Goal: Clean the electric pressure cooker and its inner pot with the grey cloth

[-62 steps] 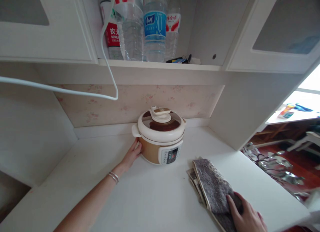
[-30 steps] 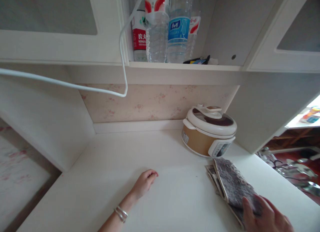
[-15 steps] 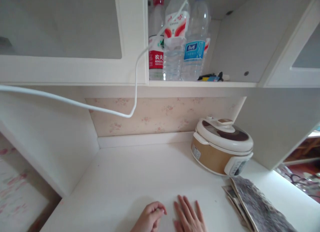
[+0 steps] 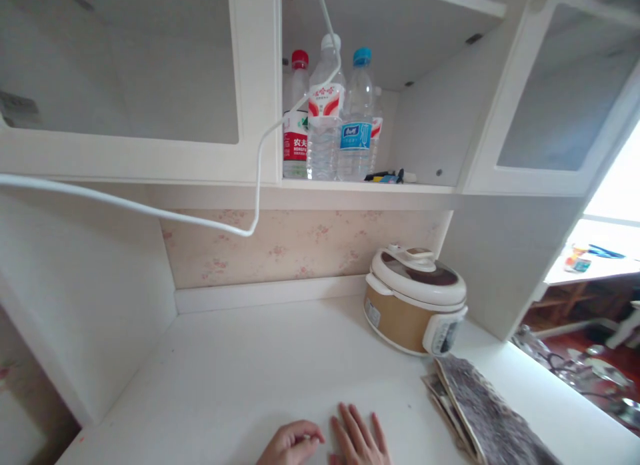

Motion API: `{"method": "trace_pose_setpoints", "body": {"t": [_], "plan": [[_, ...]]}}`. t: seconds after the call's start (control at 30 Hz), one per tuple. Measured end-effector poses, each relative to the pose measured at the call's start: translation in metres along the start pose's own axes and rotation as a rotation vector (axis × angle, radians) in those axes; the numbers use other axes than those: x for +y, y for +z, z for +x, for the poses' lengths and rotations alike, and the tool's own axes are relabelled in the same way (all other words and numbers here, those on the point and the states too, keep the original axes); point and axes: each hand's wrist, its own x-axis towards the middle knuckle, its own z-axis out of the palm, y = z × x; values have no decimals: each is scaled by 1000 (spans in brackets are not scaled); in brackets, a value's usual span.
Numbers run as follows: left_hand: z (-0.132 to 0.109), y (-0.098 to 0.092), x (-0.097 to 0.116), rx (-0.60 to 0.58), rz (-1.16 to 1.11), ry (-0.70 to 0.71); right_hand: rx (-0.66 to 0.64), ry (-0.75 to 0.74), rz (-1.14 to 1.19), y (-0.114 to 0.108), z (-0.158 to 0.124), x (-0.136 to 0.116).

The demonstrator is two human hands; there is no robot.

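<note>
At the bottom edge of the head view, my left hand (image 4: 294,441) rests near the white countertop (image 4: 270,358), fingers curled in and thumb pressed to the forefinger. Nothing shows between them. Just right of it lies my right hand (image 4: 361,438), palm down with fingers spread flat on the surface. A folded grey-brown cloth (image 4: 490,408) is to the right of my right hand, not touching it. Behind the cloth stands a white and gold electric cooker (image 4: 417,298) with its lid on.
Above, an open cabinet shelf (image 4: 425,187) holds a red-capped bottle (image 4: 296,145), a white-capped bottle (image 4: 324,145), a blue-capped bottle (image 4: 356,141) and small items (image 4: 387,178). A white cable (image 4: 200,219) hangs across the front. A glass-panelled door (image 4: 550,105) is at right.
The view has tilted up and turned slightly right, so more of the cabinet and the right side shows. Both hands keep their pose.
</note>
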Motion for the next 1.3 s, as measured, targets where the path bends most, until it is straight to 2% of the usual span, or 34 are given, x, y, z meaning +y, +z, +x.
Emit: {"method": "trace_pose_setpoints", "body": {"t": [0.1,0.2,0.33,0.5,0.7,0.9,1.1,1.3], "plan": [[-3,3,-3,24,-21,-24,-122,24,65,-33,2,-9],[-5,4,-6,100,-50,30,-189,103,109,-64,3,-26],[-10,6,-9,180,-113,88,-245,171,139,-84,5,-40],[-26,15,-16,104,-71,139,-264,189,132,-85,4,-43],[-28,14,-22,298,-203,184,-233,214,134,-80,0,-45],[-27,11,-19,256,-210,140,-225,201,136,-78,0,-44],[-21,8,-19,357,-308,143,-218,195,123,-76,1,-42],[-19,8,-19,340,-303,140,-198,191,131,-73,-1,-42]]}}
